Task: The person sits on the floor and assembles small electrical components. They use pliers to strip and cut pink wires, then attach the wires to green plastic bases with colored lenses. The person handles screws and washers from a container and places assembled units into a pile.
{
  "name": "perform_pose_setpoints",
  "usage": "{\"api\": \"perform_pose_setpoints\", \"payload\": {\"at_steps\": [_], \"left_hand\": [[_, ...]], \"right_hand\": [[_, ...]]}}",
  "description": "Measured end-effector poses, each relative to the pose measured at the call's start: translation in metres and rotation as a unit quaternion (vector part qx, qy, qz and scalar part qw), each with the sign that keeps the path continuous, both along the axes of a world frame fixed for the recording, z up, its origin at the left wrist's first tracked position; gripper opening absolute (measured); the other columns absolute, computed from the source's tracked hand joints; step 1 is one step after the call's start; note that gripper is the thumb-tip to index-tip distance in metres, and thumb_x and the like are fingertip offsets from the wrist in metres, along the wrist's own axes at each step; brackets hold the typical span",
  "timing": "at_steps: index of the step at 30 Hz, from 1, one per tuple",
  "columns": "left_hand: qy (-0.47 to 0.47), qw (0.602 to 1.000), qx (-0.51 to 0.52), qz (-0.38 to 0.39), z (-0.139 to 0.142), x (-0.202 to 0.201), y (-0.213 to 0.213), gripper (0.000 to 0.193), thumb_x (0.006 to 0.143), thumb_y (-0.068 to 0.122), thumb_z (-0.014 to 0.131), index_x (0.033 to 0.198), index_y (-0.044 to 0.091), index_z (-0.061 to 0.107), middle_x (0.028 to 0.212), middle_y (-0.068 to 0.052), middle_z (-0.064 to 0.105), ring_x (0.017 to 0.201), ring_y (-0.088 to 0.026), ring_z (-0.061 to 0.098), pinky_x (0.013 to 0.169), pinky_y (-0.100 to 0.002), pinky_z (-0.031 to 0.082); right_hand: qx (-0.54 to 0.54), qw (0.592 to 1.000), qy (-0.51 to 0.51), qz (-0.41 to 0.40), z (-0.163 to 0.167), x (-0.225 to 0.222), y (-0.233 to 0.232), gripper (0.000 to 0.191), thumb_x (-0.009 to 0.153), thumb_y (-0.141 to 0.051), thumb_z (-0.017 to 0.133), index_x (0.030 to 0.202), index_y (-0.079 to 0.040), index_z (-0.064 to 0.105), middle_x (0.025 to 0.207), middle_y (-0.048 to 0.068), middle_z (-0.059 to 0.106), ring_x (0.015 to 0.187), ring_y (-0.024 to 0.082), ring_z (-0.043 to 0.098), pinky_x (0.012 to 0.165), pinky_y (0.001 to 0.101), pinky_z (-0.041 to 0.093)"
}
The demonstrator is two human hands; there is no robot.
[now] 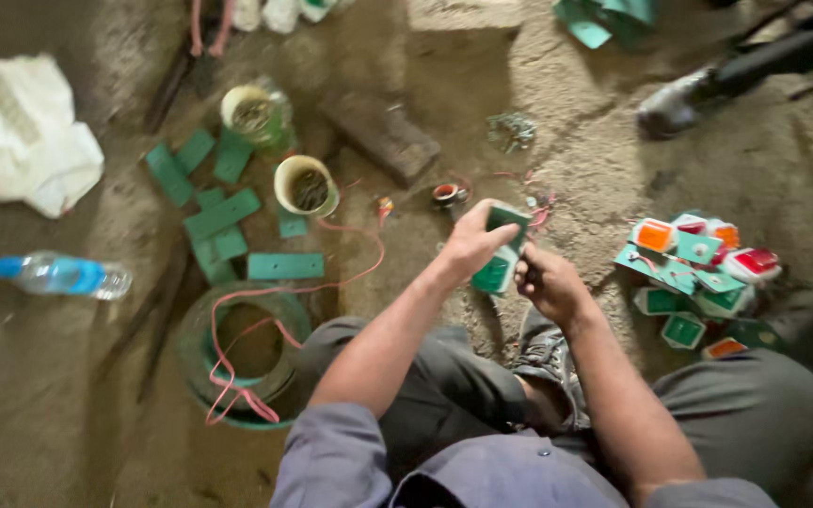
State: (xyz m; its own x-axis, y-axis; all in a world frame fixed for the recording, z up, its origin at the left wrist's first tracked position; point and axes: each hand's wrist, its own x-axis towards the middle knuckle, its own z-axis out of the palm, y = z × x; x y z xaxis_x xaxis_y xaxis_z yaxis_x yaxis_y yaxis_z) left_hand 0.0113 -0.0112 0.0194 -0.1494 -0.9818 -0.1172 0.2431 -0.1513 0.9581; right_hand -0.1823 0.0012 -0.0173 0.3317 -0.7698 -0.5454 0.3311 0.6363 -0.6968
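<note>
I wear a grey-blue shirt with the sleeves (336, 452) pushed up past my elbows, so both forearms are bare. My trousers (444, 386) are dark grey-green. My left hand (470, 243) and right hand (549, 285) are ungloved, without rings.

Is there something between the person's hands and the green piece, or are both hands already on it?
Nothing visible stands between them. The left hand holds the green piece from the side and top, and the right hand is right against its other side. Whether the right fingers actually grip it cannot be told.
</note>
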Motion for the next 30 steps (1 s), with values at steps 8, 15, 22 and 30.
{"api": "perform_pose_setpoints", "payload": {"at_steps": [8, 15, 22, 30], "left_hand": [[0.037, 0.999, -0.018, -0.035, 0.005, -0.007, 0.007, 0.026, 0.094, 0.016, 0.074, 0.114, 0.001, 0.067, 0.098, -0.004, 0.069, 0.087, -0.01, 0.063, 0.075, -0.029, 0.056], [0.153, 0.984, -0.003, -0.086, 0.017, 0.007, 0.007, 0.024, 0.093, 0.013, 0.074, 0.112, 0.002, 0.066, 0.115, 0.0, 0.071, 0.105, -0.01, 0.066, 0.092, -0.028, 0.055], [0.161, 0.97, 0.01, -0.181, 0.03, 0.035, 0.013, 0.023, 0.096, 0.011, 0.074, 0.117, 0.002, 0.066, 0.103, -0.003, 0.07, 0.093, -0.011, 0.064, 0.083, -0.029, 0.055], [0.151, 0.969, 0.01, -0.194, 0.039, 0.04, 0.011, 0.026, 0.094, 0.011, 0.078, 0.115, 0.002, 0.066, 0.101, -0.002, 0.07, 0.092, -0.01, 0.065, 0.083, -0.029, 0.056]], "right_hand": [[0.095, 0.992, -0.044, 0.066, -0.039, 0.025, 0.023, 0.03, 0.102, -0.035, 0.053, 0.112, -0.009, 0.063, 0.096, 0.006, 0.07, 0.081, 0.018, 0.071, 0.064, 0.0313, 0.058], [-0.029, 0.979, -0.199, -0.037, 0.002, 0.025, -0.002, 0.046, 0.104, -0.028, 0.049, 0.143, -0.002, 0.052, 0.135, 0.017, 0.064, 0.118, 0.028, 0.069, 0.103, 0.0441, 0.056], [-0.101, 0.967, -0.175, -0.154, 0.049, -0.002, -0.026, 0.03, 0.108, -0.018, 0.059, 0.134, -0.003, 0.062, 0.1, 0.002, 0.072, 0.073, 0.007, 0.062, 0.063, 0.0211, 0.051], [-0.135, 0.967, -0.13, -0.172, 0.087, -0.005, -0.023, 0.027, 0.101, -0.015, 0.067, 0.126, -0.003, 0.065, 0.096, 0.006, 0.074, 0.063, 0.008, 0.062, 0.059, 0.0243, 0.053]]}}
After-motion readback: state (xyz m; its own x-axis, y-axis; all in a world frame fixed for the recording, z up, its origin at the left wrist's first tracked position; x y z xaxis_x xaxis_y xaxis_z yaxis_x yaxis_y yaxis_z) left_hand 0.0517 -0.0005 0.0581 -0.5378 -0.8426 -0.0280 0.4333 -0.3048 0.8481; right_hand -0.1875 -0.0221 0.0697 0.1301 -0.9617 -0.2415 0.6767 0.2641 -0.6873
